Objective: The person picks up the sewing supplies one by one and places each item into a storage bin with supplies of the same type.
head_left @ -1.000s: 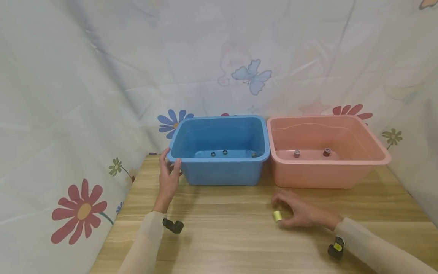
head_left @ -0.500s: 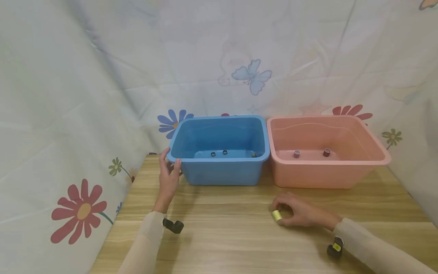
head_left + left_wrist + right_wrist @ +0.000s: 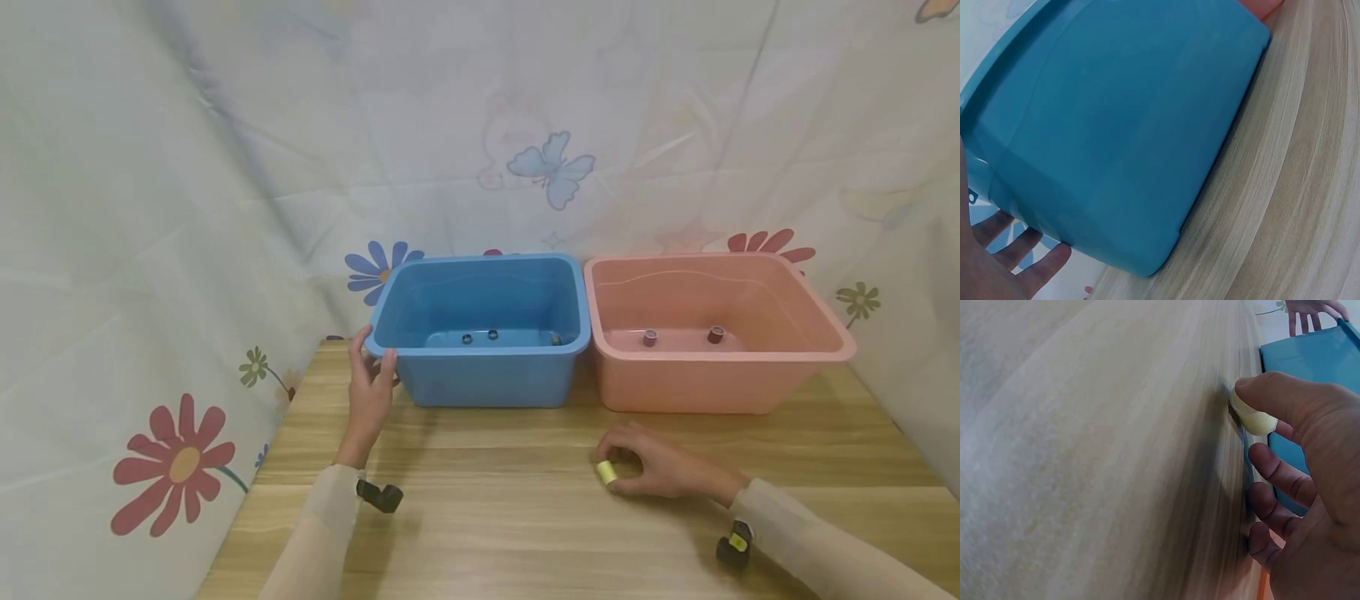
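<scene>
Between thumb and index finger, my right hand (image 3: pixel 654 462) pinches a small pale-yellow cylinder (image 3: pixel 606 474) at the table, in front of the gap between the two tubs. The right wrist view shows the cylinder (image 3: pixel 1256 418) tilted against the wood, its lower part partly hidden by the thumb; the other fingers are bent and hold nothing. My left hand (image 3: pixel 371 400) grips the near left corner of a blue plastic tub (image 3: pixel 487 375), thumb in front and fingers on the side. In the left wrist view its fingers (image 3: pixel 1047 265) touch the tub's wall.
A pink tub (image 3: pixel 690 383) stands right beside the blue one, holding two small dark cylinders (image 3: pixel 716 334). Several small round pieces (image 3: pixel 492 334) lie on the blue tub's floor. A flowered curtain (image 3: pixel 450 125) hangs behind the wooden table (image 3: pixel 480 508).
My right fingers have closed in on the yellow cylinder, which has tilted slightly. The left hand and both tubs have stayed where they were.
</scene>
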`<state>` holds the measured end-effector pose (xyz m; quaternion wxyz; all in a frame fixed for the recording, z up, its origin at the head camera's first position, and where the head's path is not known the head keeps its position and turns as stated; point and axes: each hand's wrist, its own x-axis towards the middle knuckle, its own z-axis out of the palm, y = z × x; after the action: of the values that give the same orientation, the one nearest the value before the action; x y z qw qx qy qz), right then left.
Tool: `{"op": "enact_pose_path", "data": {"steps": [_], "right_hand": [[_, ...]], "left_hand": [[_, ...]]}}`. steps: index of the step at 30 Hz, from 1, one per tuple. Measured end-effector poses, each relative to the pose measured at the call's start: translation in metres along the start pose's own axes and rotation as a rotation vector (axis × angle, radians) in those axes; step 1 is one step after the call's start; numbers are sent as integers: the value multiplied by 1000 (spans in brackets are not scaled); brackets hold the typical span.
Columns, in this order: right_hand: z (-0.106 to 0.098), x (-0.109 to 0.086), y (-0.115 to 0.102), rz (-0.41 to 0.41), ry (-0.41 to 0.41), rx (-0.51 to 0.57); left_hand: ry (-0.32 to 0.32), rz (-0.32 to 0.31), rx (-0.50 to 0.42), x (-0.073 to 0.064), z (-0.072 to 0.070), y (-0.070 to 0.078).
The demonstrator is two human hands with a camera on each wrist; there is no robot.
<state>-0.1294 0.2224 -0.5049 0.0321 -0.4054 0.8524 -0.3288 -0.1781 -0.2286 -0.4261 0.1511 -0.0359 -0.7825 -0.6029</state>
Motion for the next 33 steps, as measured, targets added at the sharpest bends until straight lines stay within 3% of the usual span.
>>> {"op": "enact_pose_path", "data": {"steps": [4, 8, 12, 15, 20, 28, 33], "right_hand": [[-2, 1, -1, 15, -2, 28], [-7, 4, -5, -7, 1, 66], [-14, 7, -13, -33, 18, 52], [-20, 8, -21, -5, 16, 42], [-30, 10, -33, 44, 5, 42], [-42, 14, -45, -102, 85, -15], [-50, 15, -52, -138, 120, -43]], "left_hand": [[-4, 2, 10, -2, 0, 8], [-3, -4, 7, -1, 0, 5], [1, -5, -6, 6, 0, -13], [6, -2, -6, 11, 0, -27], [21, 6, 10, 12, 0, -34], [35, 6, 16, 11, 2, -33], [32, 4, 8, 11, 1, -34]]}}
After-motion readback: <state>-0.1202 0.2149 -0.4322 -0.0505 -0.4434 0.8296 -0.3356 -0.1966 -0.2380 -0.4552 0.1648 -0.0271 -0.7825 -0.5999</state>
